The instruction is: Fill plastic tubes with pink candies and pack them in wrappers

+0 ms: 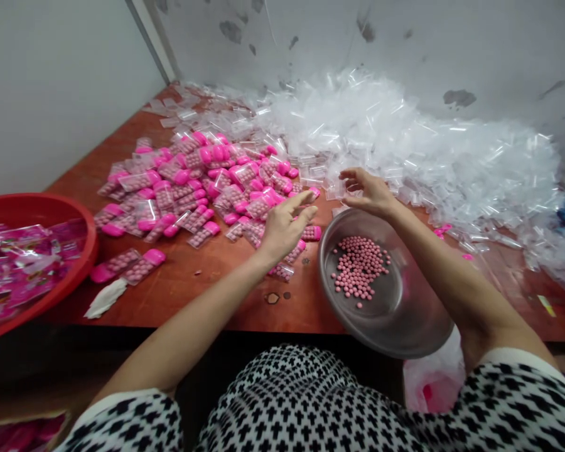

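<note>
A black-and-white patterned top (301, 402) fills the near edge, and just ahead a steel bowl (421, 320) sits at the table's edge, holding a cluster of pink tablets (359, 267). The right hand (365, 191) hovers over the bowl's far rim, fingers loosely curled around nothing visible. The left hand (287, 226) is open, fingers spread, just above pink blister packs (193, 201) strewn across a red-brown tabletop (179, 304). A red basin (51, 204) sits to the left, and small clear plastic bags (405, 144) heap against the stained wall (311, 37)

Steel bowl (405, 326): bare desk (183, 301) to its left; heaped plastic bags (405, 138) obstruct passage behind it.
</note>
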Tool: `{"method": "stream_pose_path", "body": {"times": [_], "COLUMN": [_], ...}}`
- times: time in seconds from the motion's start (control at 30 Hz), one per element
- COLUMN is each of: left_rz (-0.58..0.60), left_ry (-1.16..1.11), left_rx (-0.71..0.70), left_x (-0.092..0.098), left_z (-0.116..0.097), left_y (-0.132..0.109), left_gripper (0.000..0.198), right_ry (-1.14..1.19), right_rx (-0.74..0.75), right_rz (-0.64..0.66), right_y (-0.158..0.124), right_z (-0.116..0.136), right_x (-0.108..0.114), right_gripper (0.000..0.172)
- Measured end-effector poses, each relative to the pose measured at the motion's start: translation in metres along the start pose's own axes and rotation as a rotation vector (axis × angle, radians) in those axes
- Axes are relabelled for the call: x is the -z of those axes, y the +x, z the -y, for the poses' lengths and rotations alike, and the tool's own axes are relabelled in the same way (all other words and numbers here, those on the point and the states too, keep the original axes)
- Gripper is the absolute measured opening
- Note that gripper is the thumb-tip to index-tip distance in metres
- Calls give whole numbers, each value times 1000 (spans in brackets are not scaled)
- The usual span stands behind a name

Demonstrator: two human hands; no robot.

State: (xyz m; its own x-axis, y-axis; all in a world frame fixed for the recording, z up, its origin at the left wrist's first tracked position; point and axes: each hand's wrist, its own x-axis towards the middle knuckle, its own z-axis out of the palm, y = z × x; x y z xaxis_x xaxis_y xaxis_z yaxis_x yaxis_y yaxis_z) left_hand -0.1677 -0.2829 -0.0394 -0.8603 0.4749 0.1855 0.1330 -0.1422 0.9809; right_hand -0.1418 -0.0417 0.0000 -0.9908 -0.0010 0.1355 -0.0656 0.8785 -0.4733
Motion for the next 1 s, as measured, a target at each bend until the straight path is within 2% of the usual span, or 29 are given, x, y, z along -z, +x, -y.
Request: {"method": "stream_pose_path", "body": {"times": [0.07,0.13,0.2,0.27,0.37,0.43,0.5,0.6,0.67,0.7,0.77,1.0], "left_rz": [92,177,210,201,229,291,334,301,260,248,236,207], "left_ry": [-201,-359,-459,-497,-453,-370,-283,-204,-177,-169,-166,-268], "left_rx": [127,235,296,321,330,313,265,170,141,141,150,165], "left_x": [-22,-41,-58,-72,-88,-93,-91,-78,-66,-61,-54,-52], "left_z": [-6,-10,-11,-10,-7,-6,-7,-9,-9,-9,-6,2], "left_y": [-2,-6,-12,-20,-31,-38,-42,-45,-45,-46,-47,-50], "left_gripper": [50,46,35,30,32,34,36,40,43,43,43,47], "right_ry": [171,331,514,666,734,633,327,-366,-636,-686,-693,-610], "right_rx": [123,159,94,-36,-228,-319,-389,-452,-443,-422,-352,-120], "right_rz": [-10,-19,-71,-152,-213,-175,-79,226,460,538,605,566], "right_y": [-36,-71,-100,-122,-145,-157,-167,-179,-183,-183,-178,-127], "right_z": [14,28,38,44,43,37,30,18,15,15,19,48], "right_x": [7,7,4,0,-2,2,6,9,4,-1,-13,-61], "right_gripper": [62,57,53,52,55,56,52,38,28,25,21,31]}}
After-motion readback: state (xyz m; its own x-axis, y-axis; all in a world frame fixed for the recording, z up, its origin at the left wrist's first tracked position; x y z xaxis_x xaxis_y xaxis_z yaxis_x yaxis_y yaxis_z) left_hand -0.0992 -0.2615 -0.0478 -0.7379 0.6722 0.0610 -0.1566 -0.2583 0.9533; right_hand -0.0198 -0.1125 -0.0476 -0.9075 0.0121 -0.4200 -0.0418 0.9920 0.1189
